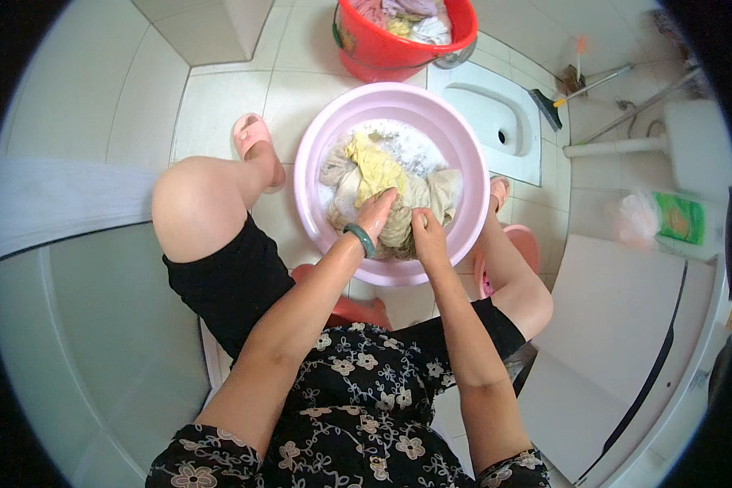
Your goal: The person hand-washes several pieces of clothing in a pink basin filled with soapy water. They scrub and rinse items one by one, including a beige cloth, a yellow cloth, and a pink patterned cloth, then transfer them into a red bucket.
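Observation:
Between my knees stands a round lilac plastic basin (313, 113) holding sudsy water (412, 146) and wet laundry. My left hand (376, 215), with a green bangle (360, 239) at its wrist, grips a bunched beige cloth (396, 229) from the left. Fingers curled, my right hand (429, 235) pinches the same cloth on its right side. A yellow cloth (373, 168) lies just beyond my left fingertips, on top of the pile. Paler beige fabric (445, 186) spreads toward the basin's right wall. The lower part of the laundry is hidden under water and foam.
Beyond the basin stands a red bucket (384, 61) with several garments inside. A white squat toilet (494, 122) is set in the tiled floor at right, with a floor brush (547, 110) beside it. A pink tub (523, 244) sits behind my right leg, near a white cabinet (616, 305).

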A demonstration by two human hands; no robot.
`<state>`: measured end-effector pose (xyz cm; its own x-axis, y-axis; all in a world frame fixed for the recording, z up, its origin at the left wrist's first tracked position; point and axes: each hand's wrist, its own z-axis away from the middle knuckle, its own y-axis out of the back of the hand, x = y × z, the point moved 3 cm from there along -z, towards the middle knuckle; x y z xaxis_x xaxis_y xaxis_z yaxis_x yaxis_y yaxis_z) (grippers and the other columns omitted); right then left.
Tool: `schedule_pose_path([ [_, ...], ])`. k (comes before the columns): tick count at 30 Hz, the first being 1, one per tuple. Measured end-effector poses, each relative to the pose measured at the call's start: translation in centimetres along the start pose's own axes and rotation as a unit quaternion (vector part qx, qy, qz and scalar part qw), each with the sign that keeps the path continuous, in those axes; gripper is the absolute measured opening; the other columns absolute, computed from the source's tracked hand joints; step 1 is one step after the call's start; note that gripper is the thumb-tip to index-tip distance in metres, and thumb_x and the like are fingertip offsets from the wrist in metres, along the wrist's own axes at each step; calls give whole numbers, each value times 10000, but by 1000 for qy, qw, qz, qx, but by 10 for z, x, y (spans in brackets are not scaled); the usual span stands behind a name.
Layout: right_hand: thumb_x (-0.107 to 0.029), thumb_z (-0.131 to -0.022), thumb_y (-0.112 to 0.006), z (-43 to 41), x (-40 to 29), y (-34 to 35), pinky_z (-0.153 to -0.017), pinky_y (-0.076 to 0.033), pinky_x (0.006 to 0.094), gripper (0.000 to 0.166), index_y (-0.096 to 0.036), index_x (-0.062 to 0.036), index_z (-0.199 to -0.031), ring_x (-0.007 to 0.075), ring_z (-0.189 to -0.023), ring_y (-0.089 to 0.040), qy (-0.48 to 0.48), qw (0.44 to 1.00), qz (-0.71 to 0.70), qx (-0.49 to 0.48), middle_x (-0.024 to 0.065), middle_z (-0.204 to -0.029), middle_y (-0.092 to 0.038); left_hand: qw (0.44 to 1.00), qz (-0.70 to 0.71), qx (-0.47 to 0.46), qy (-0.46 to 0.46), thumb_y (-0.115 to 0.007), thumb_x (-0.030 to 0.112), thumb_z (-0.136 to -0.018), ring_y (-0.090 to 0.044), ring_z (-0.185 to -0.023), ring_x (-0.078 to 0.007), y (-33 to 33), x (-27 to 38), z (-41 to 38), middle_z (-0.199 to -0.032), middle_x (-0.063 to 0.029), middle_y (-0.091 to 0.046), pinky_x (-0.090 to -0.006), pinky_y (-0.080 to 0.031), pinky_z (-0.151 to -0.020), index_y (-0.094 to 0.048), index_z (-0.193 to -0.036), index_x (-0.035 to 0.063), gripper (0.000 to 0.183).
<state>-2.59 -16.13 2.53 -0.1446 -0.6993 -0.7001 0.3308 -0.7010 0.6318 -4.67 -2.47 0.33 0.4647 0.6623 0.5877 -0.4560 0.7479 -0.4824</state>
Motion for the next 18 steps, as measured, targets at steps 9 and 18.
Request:
schedule_pose_path([
  [9, -247, -797, -637, 5, -56, 66, -938, -373, 348, 694, -261, -30, -1339, 227, -1148, -422, 94, 961, -230, -121, 175, -1322, -335, 961, -22, -251, -117, -402, 231, -952, -515, -1034, -144, -34, 74, 25, -1116, -79, -541, -290, -410, -895, -468, -1167, -1, 323],
  [18, -132, -870, -516, -15, -128, 112, -711, -472, 266, 234, -582, -4, -1054, 99, -761, -561, 205, 930, -300, -44, 29, -835, -598, 932, -122, -272, -205, -456, 269, -935, -532, -963, -117, -75, 146, 75, -1065, -56, -565, -255, -422, -847, -498, -1125, 8, 325],
])
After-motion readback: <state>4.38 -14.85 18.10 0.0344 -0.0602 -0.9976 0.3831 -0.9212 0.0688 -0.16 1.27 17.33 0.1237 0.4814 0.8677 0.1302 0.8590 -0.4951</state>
